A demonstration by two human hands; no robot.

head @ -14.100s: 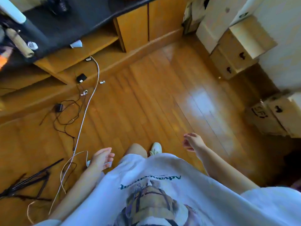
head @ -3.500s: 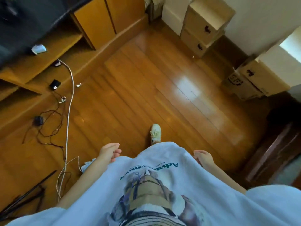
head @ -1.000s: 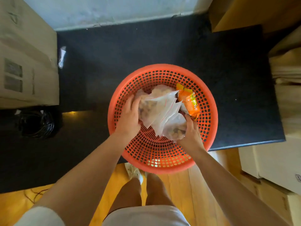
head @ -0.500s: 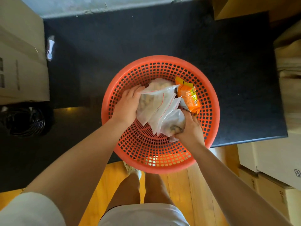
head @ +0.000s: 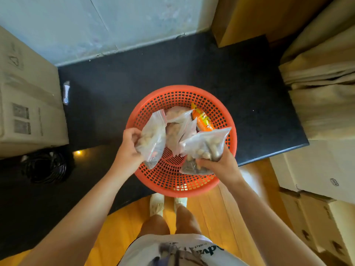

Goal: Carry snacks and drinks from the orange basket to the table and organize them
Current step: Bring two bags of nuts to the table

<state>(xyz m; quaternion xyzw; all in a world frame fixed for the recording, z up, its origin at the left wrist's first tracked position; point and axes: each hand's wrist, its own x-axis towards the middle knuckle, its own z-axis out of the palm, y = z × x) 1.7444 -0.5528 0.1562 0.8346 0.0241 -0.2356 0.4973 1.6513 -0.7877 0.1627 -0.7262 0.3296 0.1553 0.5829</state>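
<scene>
two clear zip bags lifted just above orange basket point(head: 226, 120), long axes tilted toward far rim | left bag point(head: 152, 137) pale lumps; right bag point(head: 204, 144) nuts | left hand point(head: 127, 150), right hand point(head: 221, 166) each gripping one | more bags point(head: 177, 127), orange packet point(head: 203, 120) inside, nearer right hand

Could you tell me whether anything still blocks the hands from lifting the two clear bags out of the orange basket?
Nothing visible does. The left hand grips one clear bag and the right hand grips another bag, both above the orange basket. More clear bags and an orange packet remain inside.
</scene>
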